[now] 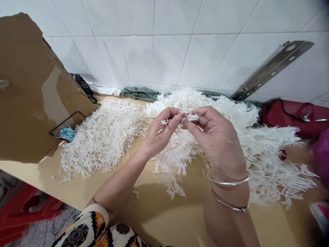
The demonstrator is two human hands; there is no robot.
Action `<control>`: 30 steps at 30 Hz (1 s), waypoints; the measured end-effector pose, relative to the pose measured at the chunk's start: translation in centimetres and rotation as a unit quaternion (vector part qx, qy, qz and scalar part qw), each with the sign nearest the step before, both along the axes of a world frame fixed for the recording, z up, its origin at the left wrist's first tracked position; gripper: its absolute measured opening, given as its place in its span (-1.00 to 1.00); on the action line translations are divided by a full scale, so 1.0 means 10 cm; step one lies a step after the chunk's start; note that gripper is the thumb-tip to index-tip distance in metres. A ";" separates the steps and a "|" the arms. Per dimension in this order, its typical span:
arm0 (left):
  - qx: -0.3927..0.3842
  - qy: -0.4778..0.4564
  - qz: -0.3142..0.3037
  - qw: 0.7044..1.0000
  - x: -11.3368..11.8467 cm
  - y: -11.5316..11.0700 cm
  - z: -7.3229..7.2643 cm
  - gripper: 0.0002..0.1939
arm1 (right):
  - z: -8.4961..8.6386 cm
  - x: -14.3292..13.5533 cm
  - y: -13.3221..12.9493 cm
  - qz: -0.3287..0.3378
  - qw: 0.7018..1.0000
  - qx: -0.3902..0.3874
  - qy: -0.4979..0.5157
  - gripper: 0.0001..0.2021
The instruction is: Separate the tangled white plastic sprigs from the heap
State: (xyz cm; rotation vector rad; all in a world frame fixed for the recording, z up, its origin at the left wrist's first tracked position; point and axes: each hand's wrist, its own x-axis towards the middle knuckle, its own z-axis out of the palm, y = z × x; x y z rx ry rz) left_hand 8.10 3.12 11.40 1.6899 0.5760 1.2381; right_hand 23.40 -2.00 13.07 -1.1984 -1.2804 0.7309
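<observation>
My left hand [163, 129] and my right hand [214, 133] meet fingertip to fingertip above the table. Both pinch small white, feathery plastic sprigs [192, 117], with some tips sticking out between the fingers. Thin branched ends also poke out of my left palm. Below and behind my hands lies a large loose heap of the same white sprigs [190, 97], with strands trailing toward me. To the left spreads a flatter pile of short white pieces [105, 133]. Two silver bangles [228, 183] circle my right wrist.
A brown cardboard box [23, 92] stands at the left. A metal bracket [272, 70] leans against the tiled wall [172, 58]. A red bag [295, 115] and a blurred hand of another person [299, 156] are at the right. A red stool [28, 207] is below left.
</observation>
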 end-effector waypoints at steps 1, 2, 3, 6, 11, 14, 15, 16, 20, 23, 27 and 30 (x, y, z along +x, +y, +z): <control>-0.001 -0.001 -0.004 1.000 0.00 0.01 0.00 -0.67 | 0.00 0.02 0.01 0.001 1.000 0.005 0.001 -0.82; -0.004 0.000 -0.003 1.000 -0.01 0.03 0.01 -0.68 | -0.01 0.03 0.01 0.004 1.000 0.008 0.000 -0.82; -0.009 0.003 -0.001 1.000 -0.01 0.03 0.01 -0.68 | 0.00 0.05 0.00 0.006 1.000 0.008 0.000 -0.80; -0.034 0.015 0.004 0.999 -0.03 0.04 0.01 -0.67 | 0.01 0.06 -0.01 -0.004 1.000 -0.001 -0.001 -0.67; -0.052 0.056 -0.001 0.997 -0.06 0.04 0.02 -0.68 | 0.02 0.04 -0.05 -0.056 0.996 -0.007 -0.064 -0.67; -0.022 0.071 0.005 0.997 -0.08 0.05 0.03 -0.73 | 0.01 0.00 -0.06 -0.080 0.992 0.014 -0.096 -0.71; -0.013 0.075 0.009 0.997 -0.08 0.05 0.03 -0.74 | 0.01 -0.01 -0.06 -0.087 0.991 0.022 -0.103 -0.71; -0.004 0.079 0.015 0.997 -0.08 0.05 0.03 -0.75 | 0.00 -0.03 -0.05 -0.091 0.990 0.027 -0.107 -0.71; 0.011 0.070 0.038 0.997 -0.04 0.03 0.01 -0.75 | -0.06 -0.06 0.01 -0.094 0.989 0.034 -0.105 -0.68; -0.015 0.046 0.033 0.998 0.00 0.02 -0.04 -0.70 | -0.11 -0.06 0.09 -0.107 0.987 0.054 -0.108 -0.70; -0.033 0.016 0.028 0.999 0.06 0.05 -0.11 -0.65 | -0.20 -0.06 0.20 -0.118 0.981 0.098 -0.121 -0.72; -0.047 0.001 0.032 0.998 0.09 0.06 -0.15 -0.62 | -0.27 -0.08 0.27 -0.131 0.975 0.122 -0.129 -0.69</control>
